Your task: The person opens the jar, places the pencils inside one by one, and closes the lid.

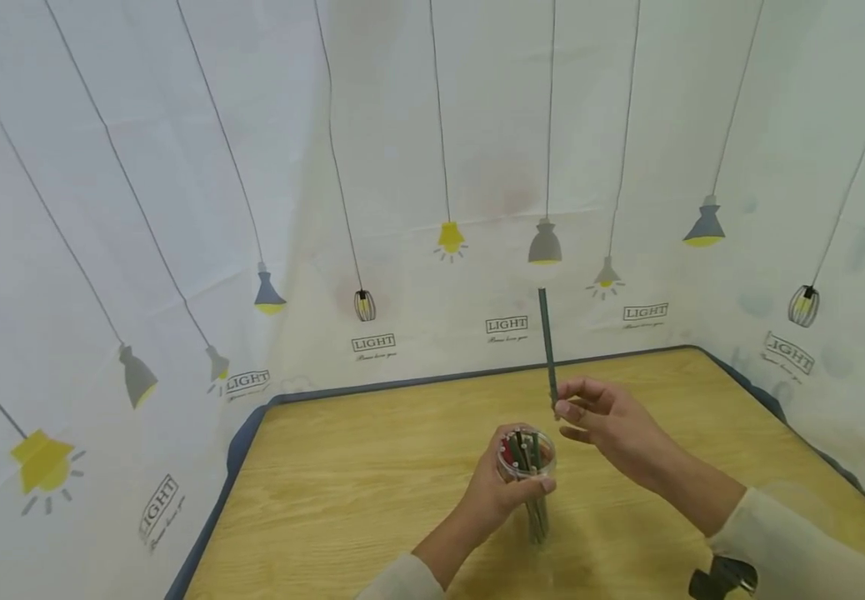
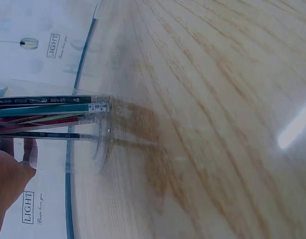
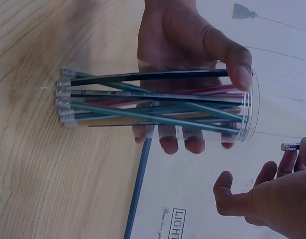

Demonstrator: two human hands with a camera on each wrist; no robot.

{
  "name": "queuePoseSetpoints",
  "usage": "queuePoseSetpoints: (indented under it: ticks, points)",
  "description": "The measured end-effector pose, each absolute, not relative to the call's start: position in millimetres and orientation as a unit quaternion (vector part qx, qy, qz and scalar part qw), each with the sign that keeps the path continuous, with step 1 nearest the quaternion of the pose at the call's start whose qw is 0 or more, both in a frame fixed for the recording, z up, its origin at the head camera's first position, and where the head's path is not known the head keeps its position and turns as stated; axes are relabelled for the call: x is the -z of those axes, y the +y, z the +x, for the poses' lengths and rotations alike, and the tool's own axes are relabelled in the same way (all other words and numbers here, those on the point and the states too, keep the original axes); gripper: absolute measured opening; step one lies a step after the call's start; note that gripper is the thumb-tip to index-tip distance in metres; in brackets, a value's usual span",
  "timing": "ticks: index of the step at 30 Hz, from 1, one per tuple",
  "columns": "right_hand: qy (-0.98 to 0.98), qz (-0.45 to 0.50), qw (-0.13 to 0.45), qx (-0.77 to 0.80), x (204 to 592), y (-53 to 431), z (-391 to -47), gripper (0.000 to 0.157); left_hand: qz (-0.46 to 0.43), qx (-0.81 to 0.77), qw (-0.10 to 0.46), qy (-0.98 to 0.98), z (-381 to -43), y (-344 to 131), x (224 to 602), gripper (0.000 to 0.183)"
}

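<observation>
My left hand (image 1: 494,487) grips a clear round jar (image 3: 255,107), its thumb near the rim and its fingers around the far side. Several pencils (image 3: 153,118) in green, black, red and yellow lean inside it. Their metal-capped eraser ends are at the jar's bottom, which is close over the table in the left wrist view. To the right of the jar and a little higher, my right hand (image 1: 618,423) pinches a dark green pencil (image 1: 547,342) near its lower, eraser end. This pencil points upward, almost vertical, apart from the jar.
A light wooden table (image 1: 342,467) spreads under both hands, with a blue strip (image 1: 417,383) along its edge. White wall sheets (image 1: 387,167) printed with hanging lamps surround it. A black wrist strap (image 1: 728,575) shows at the right sleeve.
</observation>
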State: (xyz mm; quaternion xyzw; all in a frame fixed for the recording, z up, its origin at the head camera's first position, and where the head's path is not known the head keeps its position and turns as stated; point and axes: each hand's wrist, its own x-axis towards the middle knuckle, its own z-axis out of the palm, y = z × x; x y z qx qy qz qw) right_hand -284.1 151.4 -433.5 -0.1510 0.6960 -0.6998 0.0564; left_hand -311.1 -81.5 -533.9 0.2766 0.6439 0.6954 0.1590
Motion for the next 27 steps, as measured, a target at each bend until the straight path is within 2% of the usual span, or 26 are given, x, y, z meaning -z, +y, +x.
queuePoseSetpoints:
  ticks: [13,20,27]
  points:
    - [0.684,-0.177,0.06,0.705,421.2,143.3,-279.7,0.01,0.274,-0.693,0.153,0.649,-310.8,-81.8,535.4,0.067]
    - [0.698,-0.18,0.047,0.692,416.7,139.1,-278.0,0.013,0.273,-0.693,0.156,0.649,-310.1,-82.3,535.1,0.066]
    - [0.729,-0.191,0.024,0.657,410.8,134.2,-276.6,0.023,0.27,-0.693,0.157,0.65,-310.8,-83.3,534.0,0.064]
